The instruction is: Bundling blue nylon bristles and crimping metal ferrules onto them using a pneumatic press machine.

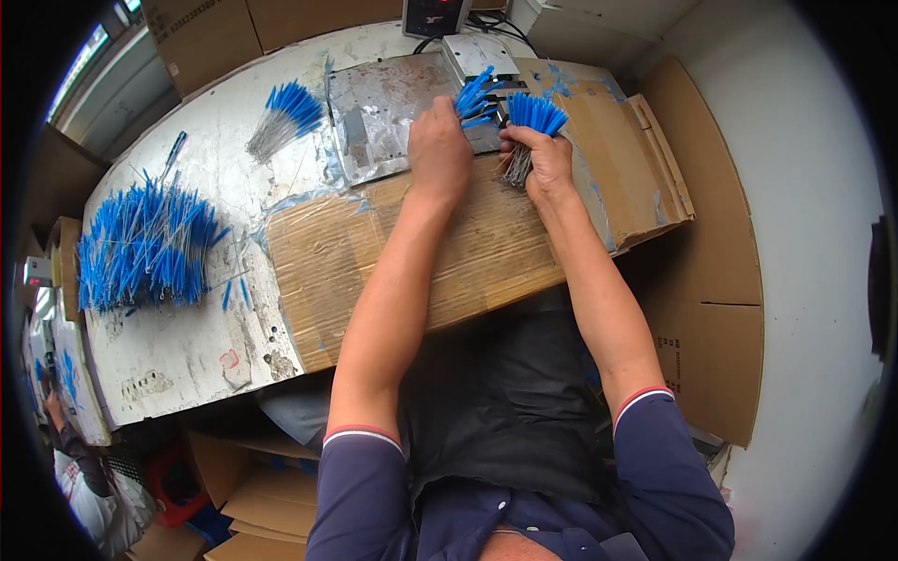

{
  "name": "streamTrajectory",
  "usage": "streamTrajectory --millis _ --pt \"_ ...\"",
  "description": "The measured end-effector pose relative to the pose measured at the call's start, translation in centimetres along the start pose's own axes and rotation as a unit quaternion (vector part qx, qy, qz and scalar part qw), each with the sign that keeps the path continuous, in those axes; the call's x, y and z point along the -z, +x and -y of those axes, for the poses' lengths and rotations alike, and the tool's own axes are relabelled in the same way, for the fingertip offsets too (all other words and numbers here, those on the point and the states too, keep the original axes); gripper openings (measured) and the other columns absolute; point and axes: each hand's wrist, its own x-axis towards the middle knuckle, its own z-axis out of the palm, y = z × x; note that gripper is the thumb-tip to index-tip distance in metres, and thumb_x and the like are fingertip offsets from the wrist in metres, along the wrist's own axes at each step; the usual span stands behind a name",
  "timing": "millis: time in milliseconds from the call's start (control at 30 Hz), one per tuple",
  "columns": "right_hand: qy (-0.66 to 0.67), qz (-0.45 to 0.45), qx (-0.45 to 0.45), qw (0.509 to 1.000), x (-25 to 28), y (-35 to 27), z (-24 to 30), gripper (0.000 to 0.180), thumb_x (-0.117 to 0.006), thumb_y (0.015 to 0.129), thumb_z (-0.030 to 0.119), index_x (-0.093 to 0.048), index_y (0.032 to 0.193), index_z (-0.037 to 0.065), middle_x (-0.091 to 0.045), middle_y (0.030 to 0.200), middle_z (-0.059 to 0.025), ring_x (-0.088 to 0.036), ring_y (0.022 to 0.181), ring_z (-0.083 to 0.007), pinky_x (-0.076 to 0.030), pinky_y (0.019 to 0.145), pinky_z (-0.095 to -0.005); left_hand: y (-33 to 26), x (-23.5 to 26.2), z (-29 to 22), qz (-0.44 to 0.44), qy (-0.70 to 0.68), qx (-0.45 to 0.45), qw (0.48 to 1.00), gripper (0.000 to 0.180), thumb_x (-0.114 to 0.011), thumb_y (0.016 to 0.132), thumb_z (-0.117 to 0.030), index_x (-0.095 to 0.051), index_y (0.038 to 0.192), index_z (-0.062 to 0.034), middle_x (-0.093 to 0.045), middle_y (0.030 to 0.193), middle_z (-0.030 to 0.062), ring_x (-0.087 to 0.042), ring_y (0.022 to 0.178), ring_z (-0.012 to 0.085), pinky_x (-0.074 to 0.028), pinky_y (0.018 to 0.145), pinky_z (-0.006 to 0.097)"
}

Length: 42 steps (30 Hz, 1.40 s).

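Note:
My right hand is closed round a thick bundle of thin metal wires with blue ends. The blue ends point away from me, and the bare wire ends hang below my fingers. Just to its left, my left hand is closed at a smaller, looser bunch of blue-ended wires, which fans out beyond the fingertips; my fist hides their lower parts. Both hands are above the far edge of a scuffed metal plate, near a small metal machine block.
A large heap of blue-ended wires lies on the white table at left. A smaller bunch sits nearer the plate. Cardboard covers the front edge. A dark display box stands behind. Another person is at far left.

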Motion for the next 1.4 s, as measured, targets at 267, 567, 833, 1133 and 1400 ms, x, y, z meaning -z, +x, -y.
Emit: streamTrajectory --millis 267,567,833,1133,1400 --pt "0.015 0.006 -0.016 1.000 0.8 -0.1 0.0 0.012 -0.076 0.081 -0.002 -0.068 0.090 -0.004 -0.069 0.078 -0.0108 -0.067 0.061 -0.0208 -0.061 0.057 -0.0335 0.1 0.0 -0.1 0.033 -0.005 -0.012 0.999 0.019 -0.056 0.084 0.002 -0.056 0.103 -0.0010 -0.067 0.089 0.0209 -0.064 0.085 0.0405 -0.048 0.076 0.050" --pt "-0.013 0.052 0.033 0.998 0.3 -0.4 -0.3 0.021 -0.077 0.077 -0.009 -0.068 0.096 -0.003 -0.070 0.086 -0.0101 -0.068 0.066 -0.0186 -0.058 0.058 -0.0299 0.0 -0.3 0.4 0.046 -0.012 -0.030 0.998 0.019 -0.057 0.078 0.003 -0.057 0.097 -0.0015 -0.065 0.091 0.0180 -0.062 0.087 0.0385 -0.046 0.078 0.048" --pt "-0.044 -0.006 0.036 0.998 0.0 -0.8 -0.2 0.021 -0.075 0.073 -0.013 -0.067 0.090 -0.004 -0.069 0.084 -0.0110 -0.066 0.062 -0.0196 -0.055 0.052 -0.0301 0.1 -0.3 0.5 0.019 -0.018 -0.015 1.000 0.020 -0.056 0.085 0.002 -0.060 0.103 -0.0021 -0.066 0.094 0.0201 -0.064 0.090 0.0407 -0.050 0.076 0.050" --pt "-0.068 -0.095 0.039 0.992 -1.6 0.4 -0.5 0.013 -0.068 0.072 -0.016 -0.064 0.082 -0.007 -0.065 0.078 -0.0127 -0.065 0.056 -0.0221 -0.055 0.046 -0.0324 0.4 -0.1 0.5 -0.105 -0.062 0.067 0.990 0.024 -0.051 0.089 0.005 -0.059 0.111 -0.0023 -0.063 0.101 0.0190 -0.064 0.088 0.0407 -0.051 0.075 0.048" --pt "-0.061 -0.102 0.032 0.992 -2.6 0.5 -0.4 0.013 -0.068 0.075 -0.013 -0.064 0.084 -0.006 -0.066 0.081 -0.0119 -0.066 0.058 -0.0229 -0.059 0.048 -0.0353 0.3 -0.6 0.8 -0.099 -0.060 0.078 0.990 0.023 -0.054 0.089 0.005 -0.058 0.109 -0.0041 -0.069 0.089 0.0163 -0.067 0.082 0.0398 -0.051 0.073 0.050"
